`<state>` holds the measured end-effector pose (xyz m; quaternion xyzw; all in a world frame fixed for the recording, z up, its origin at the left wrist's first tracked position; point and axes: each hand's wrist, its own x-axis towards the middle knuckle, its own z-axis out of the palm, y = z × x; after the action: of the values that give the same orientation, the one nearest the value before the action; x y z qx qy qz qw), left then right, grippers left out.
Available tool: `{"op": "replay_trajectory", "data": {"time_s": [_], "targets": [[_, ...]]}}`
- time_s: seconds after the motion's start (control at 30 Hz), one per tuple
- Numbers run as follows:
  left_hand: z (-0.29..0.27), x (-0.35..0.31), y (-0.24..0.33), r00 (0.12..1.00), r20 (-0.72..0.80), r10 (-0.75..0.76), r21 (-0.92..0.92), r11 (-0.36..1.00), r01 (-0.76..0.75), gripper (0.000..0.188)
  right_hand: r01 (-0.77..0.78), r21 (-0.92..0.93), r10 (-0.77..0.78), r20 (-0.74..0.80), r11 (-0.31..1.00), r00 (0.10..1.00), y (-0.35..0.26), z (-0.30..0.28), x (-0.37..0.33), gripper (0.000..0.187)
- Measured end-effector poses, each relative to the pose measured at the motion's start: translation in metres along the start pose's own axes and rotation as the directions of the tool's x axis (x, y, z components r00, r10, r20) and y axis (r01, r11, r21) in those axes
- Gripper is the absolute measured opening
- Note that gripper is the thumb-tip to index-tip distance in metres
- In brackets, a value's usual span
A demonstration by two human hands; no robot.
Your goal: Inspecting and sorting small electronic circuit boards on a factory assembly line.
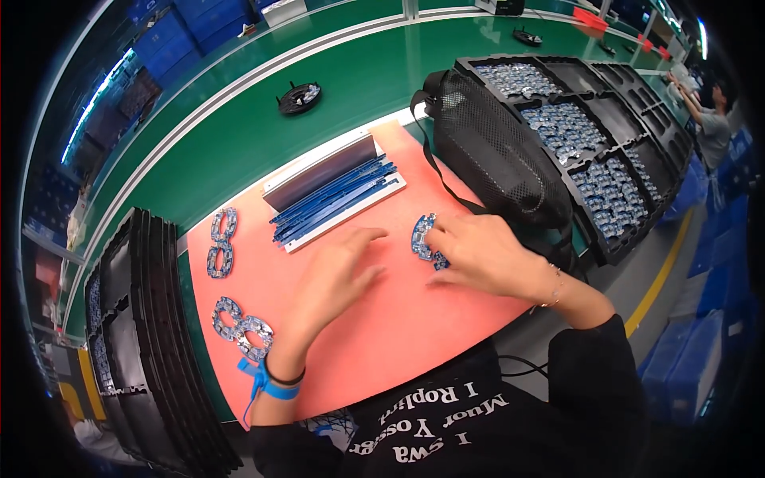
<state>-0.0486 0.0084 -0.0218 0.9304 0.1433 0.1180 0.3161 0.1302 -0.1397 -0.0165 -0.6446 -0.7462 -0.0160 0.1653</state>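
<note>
My right hand, fingers on a curved blue circuit-board piece over the pink mat; grip partly hidden. My left hand holds nothing, fingers spread, blue strap on wrist. Two figure-eight board groups at mat's left. Blue strips lie in a white holder ahead. Black mesh bag to my right, beside board-filled black trays. Stacked black trays on my left. Round black item on green bench. Another person far right.
</note>
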Motion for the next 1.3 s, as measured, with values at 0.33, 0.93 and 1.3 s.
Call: {"op": "replay_trajectory", "data": {"time_s": [0.33, 0.93, 1.3], "targets": [[0.05, 0.03, 0.009, 0.964, -0.046, 0.262, -0.099, 0.959, -0.265, 0.041, 0.105, -0.09, -0.108, -0.026, 0.99, 0.994, -0.001, 0.01, -0.035, 0.021], [0.067, 0.035, 0.013, 0.961, -0.192, 0.199, -0.131, 0.965, -0.226, 0.043, 0.125, -0.115, -0.156, -0.313, 0.985, 0.937, 0.012, 0.03, -0.038, 0.022], [0.071, 0.034, 0.008, 0.956, -0.289, -0.044, -0.33, 0.942, -0.056, 0.04, 0.051, 0.08, -0.003, -0.506, 0.995, 0.863, 0.037, -0.057, -0.065, 0.018]]}}
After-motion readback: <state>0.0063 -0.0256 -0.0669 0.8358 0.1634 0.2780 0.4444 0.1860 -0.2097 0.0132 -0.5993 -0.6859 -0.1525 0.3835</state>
